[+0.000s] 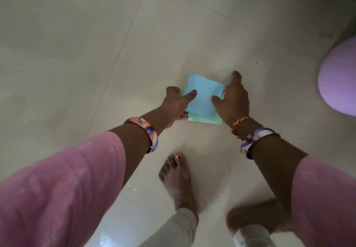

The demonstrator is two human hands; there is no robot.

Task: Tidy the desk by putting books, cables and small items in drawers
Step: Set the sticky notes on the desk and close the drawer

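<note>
A small stack of square paper sheets point(202, 96), light blue on top with a pale green sheet showing at its near edge, is held low over the pale floor between both hands. My left hand point(176, 103) grips its left edge, thumb laid on the blue top. My right hand point(232, 98) grips its right edge, thumb on top and index finger pointing away. Both wrists wear patterned bangles. No desk or drawer is in view.
Pale tiled floor point(96, 44) fills the view. My two bare feet point(179, 179) stand below the paper. A round lilac object point(339, 79) sits at the right edge. A dark strip runs along the top right corner.
</note>
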